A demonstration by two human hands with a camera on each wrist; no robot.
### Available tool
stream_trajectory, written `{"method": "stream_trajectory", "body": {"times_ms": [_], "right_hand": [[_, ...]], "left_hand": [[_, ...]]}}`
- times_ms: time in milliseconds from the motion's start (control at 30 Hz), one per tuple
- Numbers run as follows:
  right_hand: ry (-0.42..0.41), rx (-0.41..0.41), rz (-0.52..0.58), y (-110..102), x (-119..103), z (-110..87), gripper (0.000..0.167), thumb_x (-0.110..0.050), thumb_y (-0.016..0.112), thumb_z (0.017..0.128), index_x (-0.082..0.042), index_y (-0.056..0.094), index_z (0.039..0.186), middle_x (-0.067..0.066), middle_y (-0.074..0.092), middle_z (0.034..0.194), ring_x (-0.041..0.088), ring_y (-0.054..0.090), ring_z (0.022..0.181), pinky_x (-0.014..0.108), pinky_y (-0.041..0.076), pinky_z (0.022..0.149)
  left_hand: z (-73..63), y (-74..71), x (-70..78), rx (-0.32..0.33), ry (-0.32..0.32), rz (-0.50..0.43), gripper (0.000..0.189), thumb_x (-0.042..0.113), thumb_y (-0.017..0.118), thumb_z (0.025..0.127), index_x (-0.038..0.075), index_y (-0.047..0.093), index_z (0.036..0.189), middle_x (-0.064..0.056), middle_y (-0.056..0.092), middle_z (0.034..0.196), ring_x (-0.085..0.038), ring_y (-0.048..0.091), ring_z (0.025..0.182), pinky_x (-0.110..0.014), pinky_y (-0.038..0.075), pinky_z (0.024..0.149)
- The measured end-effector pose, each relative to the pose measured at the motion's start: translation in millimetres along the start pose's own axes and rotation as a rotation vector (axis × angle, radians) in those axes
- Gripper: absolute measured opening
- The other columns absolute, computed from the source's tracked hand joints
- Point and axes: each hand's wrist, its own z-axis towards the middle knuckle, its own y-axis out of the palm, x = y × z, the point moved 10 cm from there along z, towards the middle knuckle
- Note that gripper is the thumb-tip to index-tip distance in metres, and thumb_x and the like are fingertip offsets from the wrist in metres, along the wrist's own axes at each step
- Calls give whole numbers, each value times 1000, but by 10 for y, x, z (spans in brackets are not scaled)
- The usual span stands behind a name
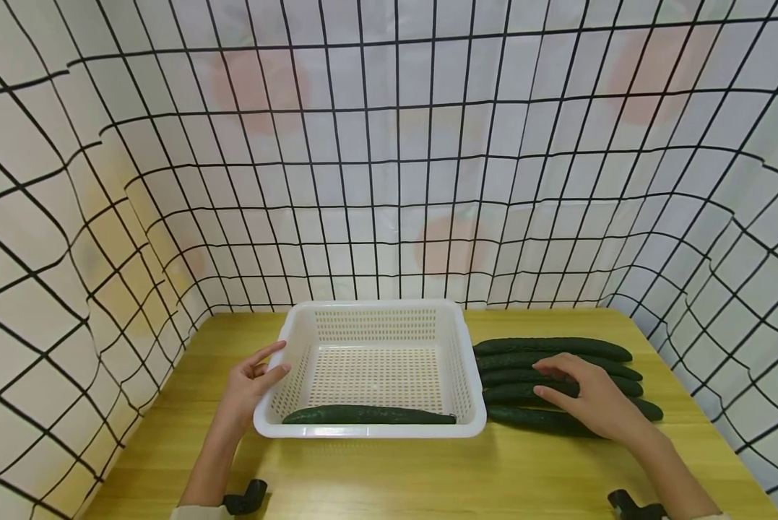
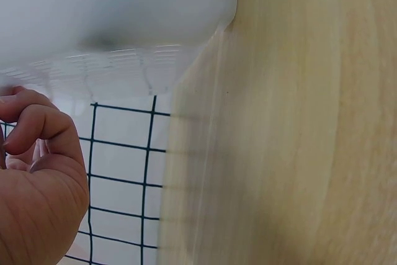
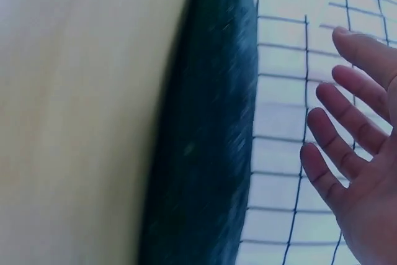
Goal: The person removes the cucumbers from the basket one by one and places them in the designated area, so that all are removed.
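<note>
A white plastic basket (image 1: pixel 369 431) with slotted walls sits on the table, one dark green cucumber (image 1: pixel 369 414) lying inside along its near wall. My left hand (image 1: pixel 248 386) grips the basket's left rim, thumb over the edge; in the left wrist view, other fingers curl beside the basket wall (image 2: pixel 155 4). Right of the basket, several cucumbers (image 1: pixel 551 347) lie side by side. Over them hovers my right hand (image 1: pixel 590 397), thumb and fingers spread apart with nothing between them. The right wrist view shows the nearest cucumber (image 3: pixel 201 128) close up, with the hand's fingers apart from it.
Black wire grid panels (image 1: pixel 395 180) backed by pale printed cloth enclose the wooden table (image 1: pixel 389 477) at the back and both sides. The basket stands near the back panel. A black wrist-camera mount (image 1: pixel 247 498) sits at the left wrist, another (image 1: pixel 632 505) at the right.
</note>
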Motion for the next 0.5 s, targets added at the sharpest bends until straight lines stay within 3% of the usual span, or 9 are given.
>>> {"method": "stream_trajectory", "body": {"times_ms": [200,367,500], "right_hand": [[-59,31,38,-32,-296,161,37,-38,73,97,-25,66,130,-4,67,125,20,63,107,43,56,91],[-98,44,65,15,-484,285,36,-37,74,96,-28,66,130,-10,66,120,15,62,104,36,56,88],[-116,37,116,94,-664,373,36,-37,73,96,-28,66,130,-8,67,122,18,64,107,42,57,91]], "left_hand": [[0,9,9,1,4,4,61,24,78,94,18,55,150,-1,71,88,-21,75,87,-40,64,73],[11,11,-5,1,2,9,61,23,78,94,18,55,151,-1,71,88,-21,75,87,-40,64,73],[10,-1,0,10,-3,18,61,23,77,94,19,54,151,0,68,85,-21,74,85,-39,64,73]]}}
